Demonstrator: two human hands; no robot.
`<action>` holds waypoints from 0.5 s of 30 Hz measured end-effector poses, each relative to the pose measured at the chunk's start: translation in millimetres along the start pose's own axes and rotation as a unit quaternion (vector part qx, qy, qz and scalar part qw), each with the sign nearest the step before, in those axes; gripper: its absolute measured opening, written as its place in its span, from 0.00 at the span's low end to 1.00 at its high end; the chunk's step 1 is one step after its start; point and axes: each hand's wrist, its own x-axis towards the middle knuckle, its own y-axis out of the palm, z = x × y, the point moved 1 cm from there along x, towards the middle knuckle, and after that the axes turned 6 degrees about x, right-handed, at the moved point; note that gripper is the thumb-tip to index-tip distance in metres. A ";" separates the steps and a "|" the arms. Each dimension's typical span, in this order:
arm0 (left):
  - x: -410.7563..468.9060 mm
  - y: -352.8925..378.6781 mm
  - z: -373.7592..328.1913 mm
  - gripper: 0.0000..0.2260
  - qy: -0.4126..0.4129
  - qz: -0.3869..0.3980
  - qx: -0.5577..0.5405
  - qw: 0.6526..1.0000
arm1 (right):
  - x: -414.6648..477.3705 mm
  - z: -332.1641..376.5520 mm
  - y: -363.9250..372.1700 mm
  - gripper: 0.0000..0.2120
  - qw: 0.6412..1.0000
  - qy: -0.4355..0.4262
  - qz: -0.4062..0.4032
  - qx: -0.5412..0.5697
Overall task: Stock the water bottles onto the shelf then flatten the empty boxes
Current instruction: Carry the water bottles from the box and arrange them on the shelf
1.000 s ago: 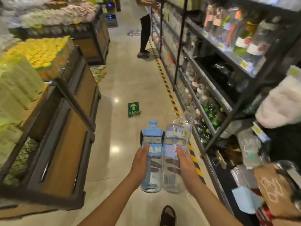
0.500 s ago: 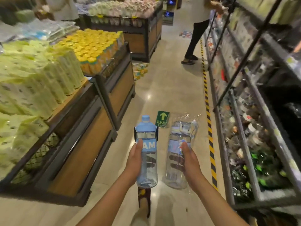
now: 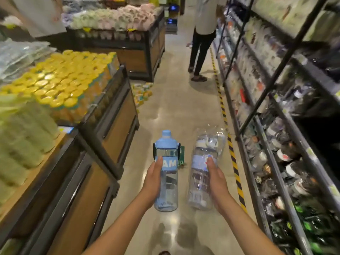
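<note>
1. Stocking step: left hand (image 3: 153, 178) grips blue-capped bottle (image 3: 166, 172), right hand (image 3: 215, 178) grips bagged bottle (image 3: 204, 168), both carried mid-aisle.
2. Next, prob.: turn to shelf (image 3: 279, 162) on right, find a gap, set both upright.

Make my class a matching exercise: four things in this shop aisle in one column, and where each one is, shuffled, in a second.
Things:
1. blue-lidded bottle
2. plastic-wrapped bottle
3. yellow-capped drinks
4. striped tape

Places:
A. on the floor beside the shelf
B. in the left hand
C. on the display stand
D. in the right hand

Pairs: 1-B, 2-D, 3-C, 4-A
</note>
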 end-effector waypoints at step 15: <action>286.1 106.5 -108.8 0.27 0.013 0.009 0.056 0.998 | 282.2 120.9 -24.8 0.28 1.000 -0.028 -0.012 -0.001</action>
